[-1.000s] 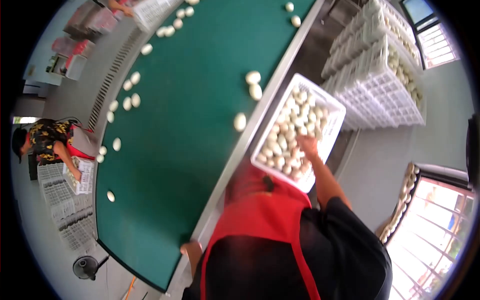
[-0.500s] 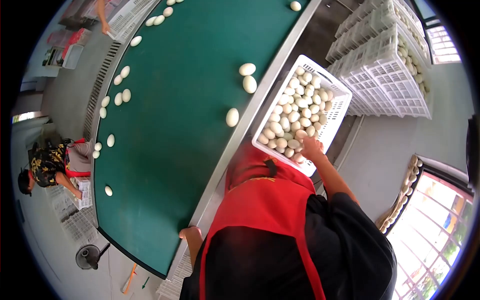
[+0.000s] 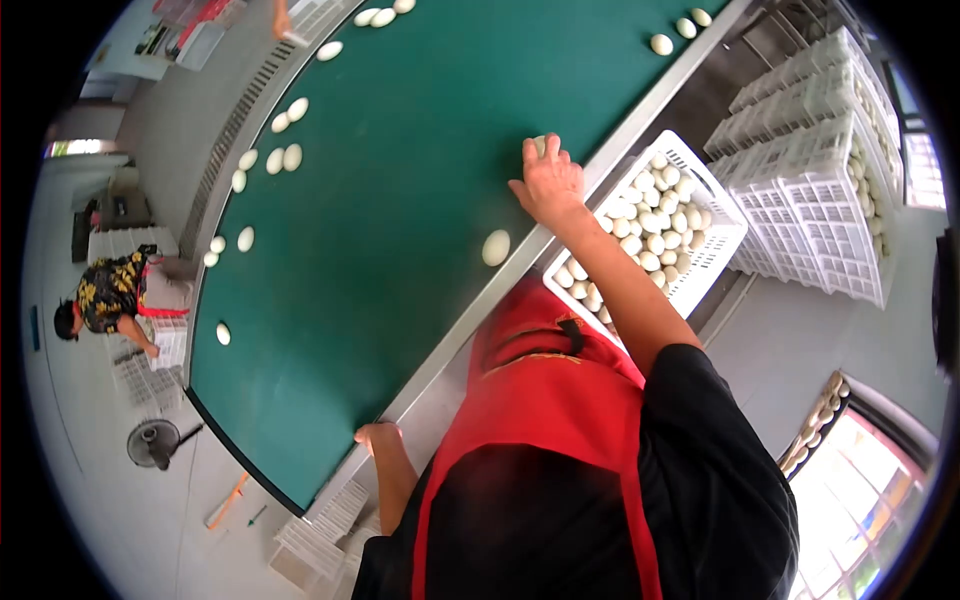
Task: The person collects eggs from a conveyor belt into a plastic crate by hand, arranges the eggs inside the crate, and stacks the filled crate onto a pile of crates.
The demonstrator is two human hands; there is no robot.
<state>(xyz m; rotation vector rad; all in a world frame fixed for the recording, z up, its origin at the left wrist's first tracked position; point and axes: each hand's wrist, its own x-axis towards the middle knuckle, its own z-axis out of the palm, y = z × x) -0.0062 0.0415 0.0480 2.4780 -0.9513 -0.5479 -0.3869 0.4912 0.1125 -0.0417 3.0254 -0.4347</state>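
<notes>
My right hand [image 3: 552, 185] reaches over the near side of the green belt [image 3: 400, 250], its fingers bent over eggs. One pale egg [image 3: 540, 146] peeks out past the fingertips; the palm hides anything else beneath. A single egg [image 3: 495, 248] lies on the belt just below that hand. My left hand [image 3: 380, 437] grips the belt's metal rim [image 3: 425, 385] at the lower end. Under my right forearm stands a white plastic crate [image 3: 725, 235] filled with several layers of eggs [image 3: 655, 222], partly covered by the arm.
Eggs [image 3: 283, 160] lie scattered along the belt's far edge, and more [image 3: 685, 28] at the upper right. Stacked white crates [image 3: 820, 190] of eggs stand at right. Across the belt sits a co-worker [image 3: 115, 295] by crates; another person's hand [image 3: 283, 22] shows at top. A fan [image 3: 153, 443] stands lower left.
My right hand has left the eggs in the crate and moved up and left onto the belt, over eggs there. My left hand stays on the rim. The view has shifted.
</notes>
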